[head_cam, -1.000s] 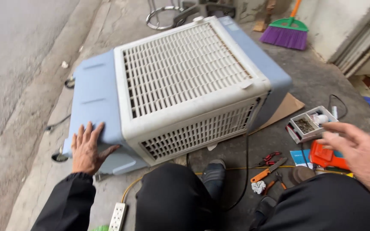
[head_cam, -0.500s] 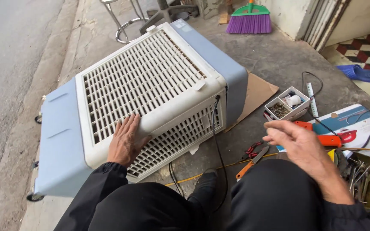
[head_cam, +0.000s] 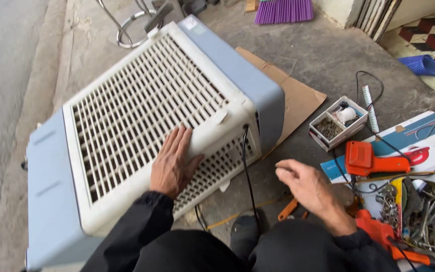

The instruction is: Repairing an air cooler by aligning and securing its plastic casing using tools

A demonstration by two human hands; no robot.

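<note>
Currently left hand (head_cam: 173, 163) spread flat on air cooler's white grille (head_cam: 142, 116), seemingly bracing the tipped unit on cardboard (head_cam: 298, 98); right hand (head_cam: 310, 187) loosely curled, empty, above orange pliers (head_cam: 288, 209).

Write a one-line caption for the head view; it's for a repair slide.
Left hand flat on the grille of a tipped air cooler, right hand empty above the ground beside scattered tools.

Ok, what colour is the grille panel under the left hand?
Off-white, framed by a pale blue housing; the head view shows the grille panel and left hand best.
</note>
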